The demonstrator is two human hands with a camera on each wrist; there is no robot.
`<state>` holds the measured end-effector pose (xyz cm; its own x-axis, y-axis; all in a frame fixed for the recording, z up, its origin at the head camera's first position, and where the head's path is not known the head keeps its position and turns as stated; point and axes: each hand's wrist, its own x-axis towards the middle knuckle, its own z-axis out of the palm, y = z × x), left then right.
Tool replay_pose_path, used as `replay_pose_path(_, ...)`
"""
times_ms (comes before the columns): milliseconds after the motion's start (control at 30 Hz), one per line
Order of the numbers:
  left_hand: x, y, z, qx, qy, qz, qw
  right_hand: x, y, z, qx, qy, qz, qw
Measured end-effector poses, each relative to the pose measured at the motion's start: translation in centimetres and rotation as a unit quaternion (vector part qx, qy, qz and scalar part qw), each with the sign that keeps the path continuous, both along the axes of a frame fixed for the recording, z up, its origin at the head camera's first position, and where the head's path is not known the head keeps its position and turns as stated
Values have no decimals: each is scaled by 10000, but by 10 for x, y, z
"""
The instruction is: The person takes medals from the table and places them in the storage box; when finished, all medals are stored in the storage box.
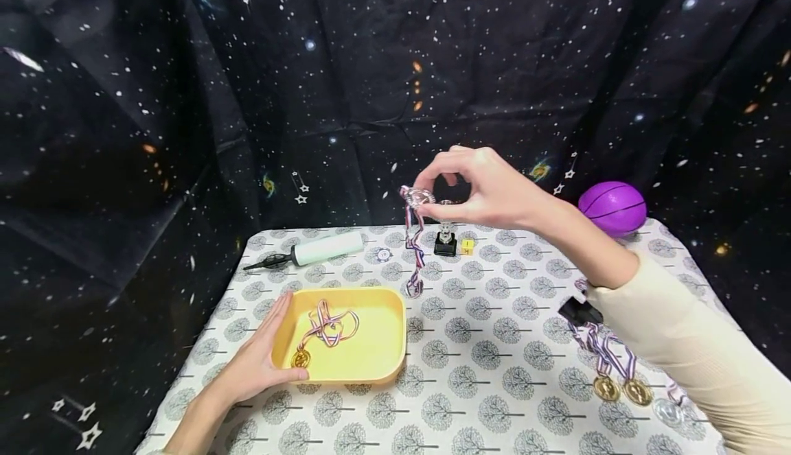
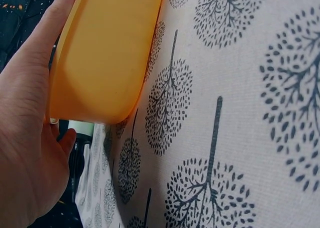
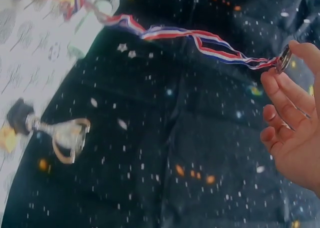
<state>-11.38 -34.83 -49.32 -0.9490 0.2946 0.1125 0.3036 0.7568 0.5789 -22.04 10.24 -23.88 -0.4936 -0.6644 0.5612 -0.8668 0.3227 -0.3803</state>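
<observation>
My right hand (image 1: 478, 191) holds a silver medal (image 1: 421, 197) between thumb and fingertips, above the table. Its red, white and blue ribbon (image 3: 172, 32) dangles below, to the right of a yellow plastic bin (image 1: 377, 345) in the head view. At the bin's left side, my left hand (image 1: 259, 362) grips the wall, thumb near the front rim and fingers along the far left. Inside the bin lie a gold medal (image 1: 301, 359) and its loosely looped ribbon (image 1: 331, 328). The left wrist view shows the left hand (image 2: 30, 108) against the bin's outer wall (image 2: 107, 58).
Behind the hanging ribbon stand a small trophy (image 1: 445, 242) and yellow letter blocks (image 1: 467, 246). A hand pump (image 1: 327, 249) and a round chip (image 1: 384, 254) lie behind the bin. At right are gold medals (image 1: 638, 392), another silver medal (image 1: 669, 412) and a purple ball (image 1: 613, 208).
</observation>
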Motion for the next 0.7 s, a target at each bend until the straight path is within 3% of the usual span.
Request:
replay_pose_path(367,1,0,0,44,3,5,10000,-4,-66,-23,92,-378,349,9986)
replay_pose_path(700,1,0,1,75,62,-13,10000,-5,-114,-62,904,-579,-129,9941)
